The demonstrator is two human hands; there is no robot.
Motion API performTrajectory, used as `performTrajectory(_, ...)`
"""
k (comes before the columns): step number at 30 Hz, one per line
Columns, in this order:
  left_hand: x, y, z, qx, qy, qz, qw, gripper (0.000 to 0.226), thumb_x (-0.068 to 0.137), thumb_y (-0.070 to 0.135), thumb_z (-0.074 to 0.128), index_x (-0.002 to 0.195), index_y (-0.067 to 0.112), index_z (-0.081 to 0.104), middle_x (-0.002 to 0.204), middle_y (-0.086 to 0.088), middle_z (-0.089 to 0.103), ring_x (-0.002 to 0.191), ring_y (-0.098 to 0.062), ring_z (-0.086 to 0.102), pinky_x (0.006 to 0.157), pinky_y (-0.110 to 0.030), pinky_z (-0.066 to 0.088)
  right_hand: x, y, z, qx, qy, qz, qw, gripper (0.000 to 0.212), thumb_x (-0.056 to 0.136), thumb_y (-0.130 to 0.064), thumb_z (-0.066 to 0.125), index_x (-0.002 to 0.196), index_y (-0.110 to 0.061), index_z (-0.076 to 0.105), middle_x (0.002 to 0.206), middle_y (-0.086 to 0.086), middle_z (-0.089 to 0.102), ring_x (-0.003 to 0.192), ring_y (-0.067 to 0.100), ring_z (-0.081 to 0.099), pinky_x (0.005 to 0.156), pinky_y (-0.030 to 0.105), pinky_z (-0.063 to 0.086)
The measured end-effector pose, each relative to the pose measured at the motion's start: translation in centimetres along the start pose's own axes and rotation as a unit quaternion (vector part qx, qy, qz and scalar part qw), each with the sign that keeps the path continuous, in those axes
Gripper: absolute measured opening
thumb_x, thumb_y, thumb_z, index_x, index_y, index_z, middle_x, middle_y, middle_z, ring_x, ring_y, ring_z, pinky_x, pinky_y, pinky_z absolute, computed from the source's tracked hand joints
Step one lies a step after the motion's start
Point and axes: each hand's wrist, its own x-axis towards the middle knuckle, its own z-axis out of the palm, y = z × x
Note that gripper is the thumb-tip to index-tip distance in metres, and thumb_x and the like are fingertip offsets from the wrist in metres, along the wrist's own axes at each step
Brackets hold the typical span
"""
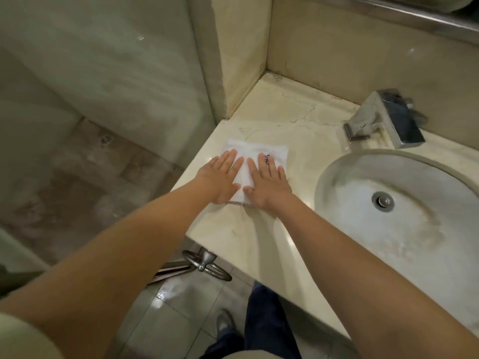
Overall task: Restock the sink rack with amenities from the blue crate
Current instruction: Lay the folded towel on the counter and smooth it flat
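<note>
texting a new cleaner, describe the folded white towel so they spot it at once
Start at the oval sink basin with its chrome faucet. On the cream counter to its left lies the towel, left hand and right hand flat on it. It is the only fabric there: white, folded square, a blue mark.

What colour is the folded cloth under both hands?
The cloth is white, small blue mark; head view.
</note>
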Motion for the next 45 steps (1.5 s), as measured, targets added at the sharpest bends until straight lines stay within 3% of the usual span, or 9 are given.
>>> performTrajectory(4, -4.0, 0.3, 3.6, -0.025, 0.008, 0.009, 1.0, 0.07, 0.103, 0.049, 0.011, 0.147, 0.014, -0.029, 0.155, -0.01, -0.034, 0.146, -0.023, -0.026, 0.122, -0.039, -0.006, -3.4, -1.7, 2.8, -0.005, 0.008, -0.018, 1.0, 0.077, 0.102, -0.048, 0.031, 0.154, -0.019, -0.018, 0.16, 0.004, -0.027, 0.147, 0.022, -0.025, 0.12, 0.041, -0.012)
performTrajectory(13, -10.5, 2.5, 9.3, -0.034, 0.028, 0.018, 0.999, 0.074, 0.101, 0.056, 0.011, 0.147, 0.016, -0.03, 0.155, -0.009, -0.034, 0.145, -0.022, -0.028, 0.122, -0.039, -0.008, -10.4, -3.2, 7.5, -0.008, -0.01, -0.057, 0.998, 0.082, 0.099, -0.055, 0.033, 0.153, -0.022, -0.019, 0.158, 0.003, -0.031, 0.146, 0.02, -0.028, 0.121, 0.04, -0.012)
performTrajectory(24, -13.6, 5.9, 10.6, -0.008, 0.037, 0.026, 0.999, 0.075, 0.101, 0.056, 0.014, 0.149, 0.014, -0.027, 0.156, -0.011, -0.031, 0.146, -0.023, -0.025, 0.121, -0.039, -0.009, -15.2, -2.9, 11.3, -0.008, 0.016, -0.03, 0.999, 0.078, 0.101, -0.051, 0.031, 0.153, -0.023, -0.019, 0.158, 0.0, -0.031, 0.146, 0.016, -0.028, 0.121, 0.037, -0.012)
performTrajectory(37, -13.6, 11.9, 9.7, 0.008, 0.039, 0.073, 0.997, 0.074, 0.102, 0.052, 0.017, 0.149, 0.015, -0.027, 0.155, -0.012, -0.032, 0.145, -0.025, -0.027, 0.121, -0.039, -0.011, -19.8, 2.0, 13.2, 0.009, 0.032, 0.003, 0.999, 0.071, 0.103, -0.044, 0.026, 0.154, -0.021, -0.017, 0.16, -0.001, -0.028, 0.146, 0.015, -0.026, 0.122, 0.036, -0.01)
performTrajectory(45, -14.4, 20.7, 8.4, 0.001, 0.035, 0.091, 0.995, 0.071, 0.103, 0.049, 0.016, 0.149, 0.015, -0.026, 0.155, -0.012, -0.032, 0.146, -0.024, -0.026, 0.12, -0.039, -0.011, -25.3, 9.1, 14.2, 0.02, 0.014, 0.011, 1.0, 0.072, 0.103, -0.041, 0.03, 0.154, -0.021, -0.017, 0.16, -0.001, -0.028, 0.147, 0.014, -0.026, 0.122, 0.035, -0.01)
